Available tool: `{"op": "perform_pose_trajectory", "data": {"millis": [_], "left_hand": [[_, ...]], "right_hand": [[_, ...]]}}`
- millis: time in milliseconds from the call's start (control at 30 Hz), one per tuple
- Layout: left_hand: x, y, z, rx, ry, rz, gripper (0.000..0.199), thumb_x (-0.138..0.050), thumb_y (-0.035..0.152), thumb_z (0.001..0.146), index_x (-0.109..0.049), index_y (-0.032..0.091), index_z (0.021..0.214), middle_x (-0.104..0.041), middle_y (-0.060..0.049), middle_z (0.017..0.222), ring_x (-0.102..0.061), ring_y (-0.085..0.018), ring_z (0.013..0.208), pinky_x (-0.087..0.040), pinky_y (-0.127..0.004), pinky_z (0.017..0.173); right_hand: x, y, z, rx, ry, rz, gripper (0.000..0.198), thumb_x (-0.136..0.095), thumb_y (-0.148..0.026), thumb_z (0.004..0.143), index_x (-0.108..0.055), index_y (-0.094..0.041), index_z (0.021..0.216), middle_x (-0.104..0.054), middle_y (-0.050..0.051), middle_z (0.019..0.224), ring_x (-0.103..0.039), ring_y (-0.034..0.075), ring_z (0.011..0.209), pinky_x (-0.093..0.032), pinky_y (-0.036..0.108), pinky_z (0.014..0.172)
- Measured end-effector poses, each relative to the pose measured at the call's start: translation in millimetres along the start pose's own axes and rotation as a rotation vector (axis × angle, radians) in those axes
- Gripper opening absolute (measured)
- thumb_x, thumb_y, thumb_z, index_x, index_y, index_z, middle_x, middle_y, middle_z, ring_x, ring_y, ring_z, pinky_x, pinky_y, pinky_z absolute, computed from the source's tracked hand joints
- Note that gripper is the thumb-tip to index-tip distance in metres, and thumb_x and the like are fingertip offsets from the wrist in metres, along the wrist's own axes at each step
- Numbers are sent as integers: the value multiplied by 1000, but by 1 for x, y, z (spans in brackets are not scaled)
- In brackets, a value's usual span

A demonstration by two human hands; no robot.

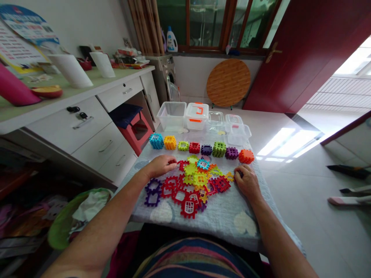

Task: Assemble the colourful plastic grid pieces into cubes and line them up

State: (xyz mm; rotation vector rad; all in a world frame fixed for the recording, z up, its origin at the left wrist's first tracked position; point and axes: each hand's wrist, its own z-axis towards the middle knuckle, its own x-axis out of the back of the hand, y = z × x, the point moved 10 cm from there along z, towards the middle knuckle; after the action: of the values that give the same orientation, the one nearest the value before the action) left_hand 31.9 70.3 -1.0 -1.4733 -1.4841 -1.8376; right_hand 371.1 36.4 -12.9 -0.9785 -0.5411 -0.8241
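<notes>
Two hands point(162, 166) point(247, 180), eight stacks point(219, 151), many panels point(190, 169)

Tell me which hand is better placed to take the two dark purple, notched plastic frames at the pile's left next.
Left, I'd judge: the left hand is nearer those purple frames, while the right hand is across the pile of red, yellow and lime plastic pieces.

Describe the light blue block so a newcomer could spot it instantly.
Start at the table, looking past the loose pieces to the row of blocks. At its left end, beside the yellow block, sits the light blue block, the row's only one of that colour.
</notes>
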Motion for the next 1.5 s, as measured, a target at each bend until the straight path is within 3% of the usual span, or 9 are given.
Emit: {"op": "perform_pose_trajectory", "data": {"millis": [100, 267, 500, 667, 800, 1033, 1200, 1400, 1500], "left_hand": [[5, -6, -1, 8, 30, -13, 43, -30, 43, 95, -60, 18, 77, -61, -2, 72, -55, -17, 69, -44, -30, 70], [0, -18, 1, 44, 30, 1, 40, -30, 40, 96, -60, 19, 79, -60, -1, 71, -56, -18, 70, -45, -30, 71], [26, -15, -21, 120, 349, 269, 31, -52, 33, 88, -64, 13, 110, -64, -16, 113, -57, -29, 109, -42, -44, 101], [1, 18, -50, 4, 100, 152, 48, -70, 48, 78, -63, 18, 115, -64, -11, 119, -58, -28, 113, -43, -41, 102], [-19, 29, -63, -5, -20, 175, 64, -79, 45, 67, -62, 20, 123, -64, -12, 127, -55, -31, 119, -42, -43, 104], [-16, 27, -60, -11, 3, 143, 28, -61, 37, 83, -69, 21, 104, -71, -9, 108, -63, -26, 104, -46, -38, 96], [-2, 19, -56, 34, 68, 36, 36, -37, 37, 95, -68, 20, 90, -71, -7, 93, -65, -21, 88, -48, -33, 83], [2, -18, -54, 228, 195, 83, 33, -38, 31, 94, -62, 20, 113, -72, -8, 105, -67, -24, 93, -49, -35, 84], [3, -20, -55, 204, 262, 177, 32, -41, 26, 92, -64, 19, 113, -70, -11, 110, -64, -26, 102, -47, -39, 94]], "right_hand": [[0, 0, 0, 2, -2, 2, 14, -48, -20, 81, -60, -21, 74, -60, 5, 80, -56, 21, 80, -44, 35, 81], [-1, 1, 0, 1, 0, 1, 14, -49, -19, 80, -61, -22, 74, -61, 5, 80, -56, 21, 80, -44, 36, 82], [0, 1, 0, 3, 4, 8, 14, -49, -20, 81, -61, -21, 75, -61, 5, 81, -57, 21, 82, -44, 36, 83], [-1, 2, -1, 8, 3, -4, 14, -49, -20, 81, -62, -21, 75, -61, 6, 81, -56, 21, 81, -44, 36, 81], [-1, 1, -1, 14, 5, -9, 14, -49, -20, 81, -61, -21, 75, -61, 6, 81, -56, 21, 81, -44, 36, 80], [-1, 1, -1, 23, 5, -11, 15, -48, -20, 81, -62, -21, 75, -61, 6, 82, -56, 22, 82, -44, 37, 82], [-1, 0, -2, 23, 4, -8, 15, -48, -20, 82, -61, -21, 75, -61, 6, 82, -56, 22, 82, -44, 36, 81], [-2, 0, -2, 19, 0, -22, 15, -48, -20, 82, -61, -21, 75, -61, 6, 82, -56, 22, 82, -44, 36, 81], [-2, 1, -2, 21, -5, -23, 14, -49, -20, 82, -62, -21, 75, -62, 6, 82, -56, 22, 82, -44, 36, 80]]}}
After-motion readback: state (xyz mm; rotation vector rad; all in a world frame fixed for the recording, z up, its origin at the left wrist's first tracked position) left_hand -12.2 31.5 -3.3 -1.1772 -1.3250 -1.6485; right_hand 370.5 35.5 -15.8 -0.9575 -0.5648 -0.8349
